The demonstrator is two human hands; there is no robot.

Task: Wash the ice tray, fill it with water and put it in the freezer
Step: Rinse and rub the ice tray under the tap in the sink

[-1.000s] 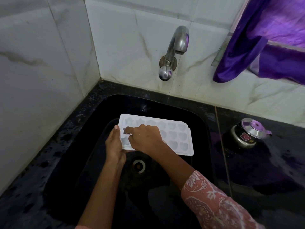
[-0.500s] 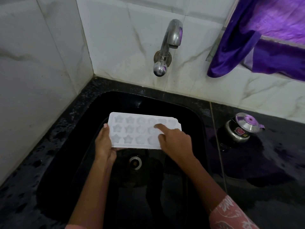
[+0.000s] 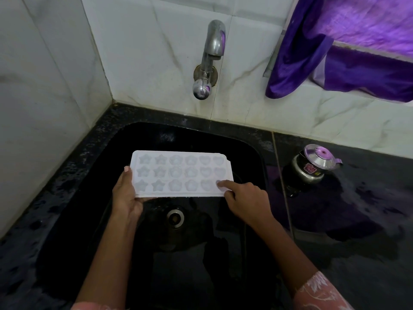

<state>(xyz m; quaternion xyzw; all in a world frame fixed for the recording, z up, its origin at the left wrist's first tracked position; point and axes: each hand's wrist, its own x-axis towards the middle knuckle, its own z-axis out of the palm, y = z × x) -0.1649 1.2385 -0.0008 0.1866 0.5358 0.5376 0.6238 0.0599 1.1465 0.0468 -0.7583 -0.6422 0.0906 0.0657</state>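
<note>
A white ice tray (image 3: pixel 178 173) with star, flower and heart moulds is held level over the black sink (image 3: pixel 252 157), below the steel tap (image 3: pixel 210 61). My left hand (image 3: pixel 126 195) grips the tray's left end, thumb on top and fingers underneath. My right hand (image 3: pixel 243 198) is at the tray's near right corner; its index finger points into the last heart mould, the other fingers are curled. No water runs from the tap.
The sink drain (image 3: pixel 175 217) lies below the tray. A small steel pressure cooker (image 3: pixel 312 166) stands on the wet black counter at the right. A purple cloth (image 3: pixel 348 52) hangs at the upper right. White tiled walls close the corner behind and to the left.
My right hand has travelled from the tray's left moulds across to its right end, index finger now in the near right mould. The left hand keeps its grip on the left end.
</note>
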